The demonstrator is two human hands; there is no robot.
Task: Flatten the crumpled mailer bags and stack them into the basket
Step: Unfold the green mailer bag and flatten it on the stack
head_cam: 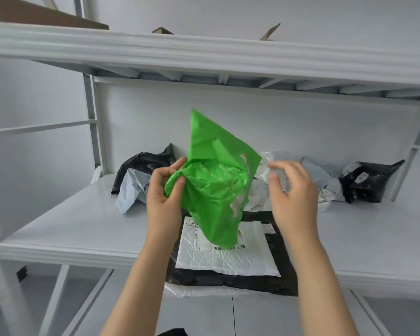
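Note:
A crumpled green mailer bag [216,180] hangs in the air above the shelf, pinched at its left edge by my left hand [164,195]. My right hand [292,197] hovers just right of the bag with fingers spread, not touching it. Below lies a flattened pile: a white mailer [226,255] on top of a black mailer [284,270], with a clear one sticking out underneath at the shelf's front edge. No basket is in view.
Crumpled bags lie along the back of the white shelf [70,226]: a black one [143,163] and a grey one [131,187] on the left, white and grey ones [323,180] and another black one [366,180] on the right. An upper shelf [204,52] hangs overhead.

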